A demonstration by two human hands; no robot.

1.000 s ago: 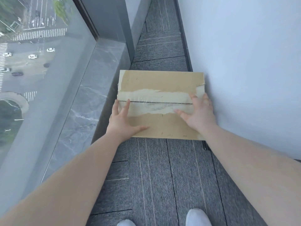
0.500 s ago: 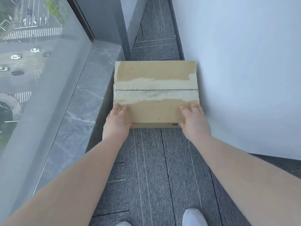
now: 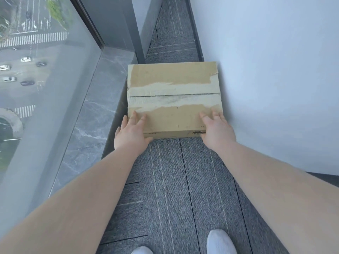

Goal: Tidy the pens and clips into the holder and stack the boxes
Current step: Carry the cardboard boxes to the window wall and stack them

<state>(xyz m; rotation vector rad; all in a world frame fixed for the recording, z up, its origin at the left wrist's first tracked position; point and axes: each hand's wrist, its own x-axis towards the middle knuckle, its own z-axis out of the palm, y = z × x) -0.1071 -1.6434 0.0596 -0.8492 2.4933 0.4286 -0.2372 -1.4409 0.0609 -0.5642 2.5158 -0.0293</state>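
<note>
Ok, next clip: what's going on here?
A person crouches over a flat brown cardboard box with torn tape on top, lying on grey carpet between a window ledge and a white wall. The left hand and right hand rest on its near corners, fingers straight.

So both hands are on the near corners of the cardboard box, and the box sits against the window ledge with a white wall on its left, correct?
Not quite: in the head view the white wall is on the right of the cardboard box.
</note>
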